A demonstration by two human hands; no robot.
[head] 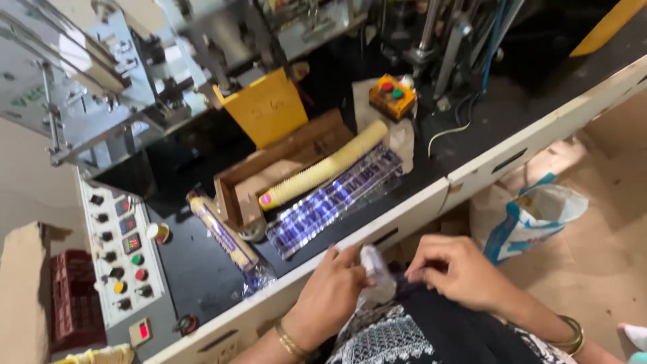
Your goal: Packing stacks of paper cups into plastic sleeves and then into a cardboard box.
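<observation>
Nearest to me, my left hand (330,290) and right hand (458,273) meet over my lap, both pinching a small clear plastic wrapper (376,273). The left grip is closed on its left edge; the right grip is closed on its right side, fingers curled.

Just beyond the hands runs the pale front rail (404,216) of the desk, between me and the black work surface.

On the desk, closest to the rail, I see a flat sleeve of purple-printed film (330,202). Left of it lies a wrapped stack of cups (226,236), angled. Behind the film, a long cream stack of cups (323,174) rests across an open cardboard tray (283,158).

At left stands a white control panel (118,256) with coloured buttons. Farther back sit a yellow chute (266,108) and an orange button box (392,94). A blue-and-white bag (532,216) lies on the floor to my right.
</observation>
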